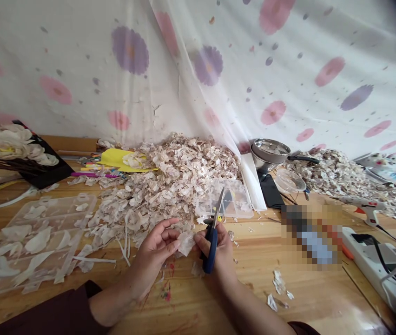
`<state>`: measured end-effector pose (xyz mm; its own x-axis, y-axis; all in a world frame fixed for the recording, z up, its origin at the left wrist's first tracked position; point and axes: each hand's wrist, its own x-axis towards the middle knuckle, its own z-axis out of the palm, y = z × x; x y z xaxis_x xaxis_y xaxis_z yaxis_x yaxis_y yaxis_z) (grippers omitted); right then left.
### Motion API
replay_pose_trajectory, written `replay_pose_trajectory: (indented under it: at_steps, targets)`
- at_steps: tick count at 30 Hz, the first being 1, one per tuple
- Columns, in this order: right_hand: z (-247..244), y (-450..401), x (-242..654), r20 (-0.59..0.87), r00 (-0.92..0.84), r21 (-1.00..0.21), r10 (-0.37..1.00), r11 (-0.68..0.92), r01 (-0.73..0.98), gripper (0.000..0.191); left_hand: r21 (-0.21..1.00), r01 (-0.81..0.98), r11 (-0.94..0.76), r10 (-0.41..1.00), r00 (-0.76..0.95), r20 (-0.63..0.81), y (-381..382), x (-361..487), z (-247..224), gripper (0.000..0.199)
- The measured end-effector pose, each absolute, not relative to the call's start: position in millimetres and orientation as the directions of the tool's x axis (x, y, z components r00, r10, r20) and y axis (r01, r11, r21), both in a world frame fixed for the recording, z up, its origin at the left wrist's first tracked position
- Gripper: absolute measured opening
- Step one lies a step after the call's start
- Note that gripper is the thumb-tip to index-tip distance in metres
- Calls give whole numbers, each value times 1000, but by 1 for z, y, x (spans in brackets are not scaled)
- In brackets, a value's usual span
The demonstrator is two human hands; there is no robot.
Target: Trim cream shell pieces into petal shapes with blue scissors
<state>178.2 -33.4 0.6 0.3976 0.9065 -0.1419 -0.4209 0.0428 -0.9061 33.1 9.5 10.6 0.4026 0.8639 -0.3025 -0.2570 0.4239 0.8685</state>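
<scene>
Bg: white sheer curtain [79,56] w/ big pink flowers [273,112], purple flowers [130,50] & small grey dots, hanging in long soft folds right behind the table [288,302], 2 layers overlapping around centre. Cracked white patch [156,111] low on the cloth, can't tell if wall or fabric. Table = honey-coloured wood, glossy, w/ glare nr bottom R. Light soft, even.

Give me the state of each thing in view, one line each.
Left hand: pinching a translucent scrap.
Right hand: gripping scissors.
Scissors: blades pointing up, apparently shut.
Organizer tray: open, holding white petals.
Saucepan: tilted, handle to the right.
Glue gun: lying on its side.
Power strip: black plug in it.
</scene>
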Motion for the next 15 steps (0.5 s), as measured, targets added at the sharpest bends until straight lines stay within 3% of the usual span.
replay_pose_trajectory:
  at_steps: [15]
  targets:
    - [-1, -33, 179, -173, 426, -904, 888, 29, -427, 42, 876, -209, 435, 791, 553, -261, 3, 33, 7, 53]
